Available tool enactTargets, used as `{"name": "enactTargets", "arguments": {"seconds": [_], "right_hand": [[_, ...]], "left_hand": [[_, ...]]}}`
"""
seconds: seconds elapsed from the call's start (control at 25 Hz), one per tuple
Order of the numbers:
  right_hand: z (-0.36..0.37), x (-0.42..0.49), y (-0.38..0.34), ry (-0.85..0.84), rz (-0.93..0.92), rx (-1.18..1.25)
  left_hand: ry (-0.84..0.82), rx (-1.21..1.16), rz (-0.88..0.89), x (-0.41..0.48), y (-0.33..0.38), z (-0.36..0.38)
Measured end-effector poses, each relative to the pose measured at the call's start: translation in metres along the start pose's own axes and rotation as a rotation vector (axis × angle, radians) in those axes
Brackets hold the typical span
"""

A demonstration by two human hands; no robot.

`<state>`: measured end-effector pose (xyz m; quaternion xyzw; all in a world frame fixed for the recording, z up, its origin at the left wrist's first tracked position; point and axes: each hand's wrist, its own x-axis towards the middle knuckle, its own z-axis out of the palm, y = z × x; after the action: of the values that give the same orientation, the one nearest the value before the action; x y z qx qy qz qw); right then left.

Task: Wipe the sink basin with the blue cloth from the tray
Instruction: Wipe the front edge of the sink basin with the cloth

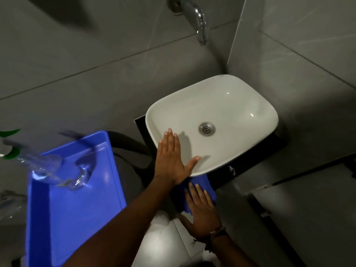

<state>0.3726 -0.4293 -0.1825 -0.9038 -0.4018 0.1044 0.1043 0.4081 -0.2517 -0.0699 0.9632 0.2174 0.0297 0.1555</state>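
The white sink basin [227, 105] sits in a corner on a dark counter, its metal drain [207, 128] in the middle. My left hand [171, 158] lies flat and open across the basin's near-left rim, fingers spread. The blue cloth [204, 185] is pressed against the basin's outer front wall, just below the rim. My right hand [202, 211] rests flat on the cloth, fingers extended. The blue tray [81, 209] stands to the left.
A chrome tap [199, 18] juts from the grey tiled wall above the basin. A clear spray bottle [50, 170] with a green trigger lies in the tray. The dark counter [258, 157] runs under the sink. Something white [163, 236] lies below.
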Motion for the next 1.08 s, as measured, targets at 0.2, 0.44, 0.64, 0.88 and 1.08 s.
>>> {"name": "enactTargets", "arguments": {"seconds": [0.2, 0.44, 0.64, 0.88, 1.08], "right_hand": [[-0.033, 0.015, 0.126, 0.03, 0.086, 0.0], [-0.089, 0.083, 0.282, 0.066, 0.418, -0.051], [-0.09, 0.091, 0.256, 0.134, 0.533, 0.058], [-0.032, 0.007, 0.06, 0.057, 0.195, 0.138], [-0.017, -0.024, -0.041, -0.208, -0.055, 0.001]], "left_hand": [[0.057, 0.075, -0.033, 0.005, -0.005, 0.019], [0.06, 0.087, -0.032, 0.006, -0.008, 0.024], [0.051, 0.08, -0.044, 0.007, -0.005, 0.021], [0.021, 0.068, -0.055, 0.005, -0.005, 0.017], [-0.011, -0.071, -0.028, -0.018, 0.001, 0.005]]}}
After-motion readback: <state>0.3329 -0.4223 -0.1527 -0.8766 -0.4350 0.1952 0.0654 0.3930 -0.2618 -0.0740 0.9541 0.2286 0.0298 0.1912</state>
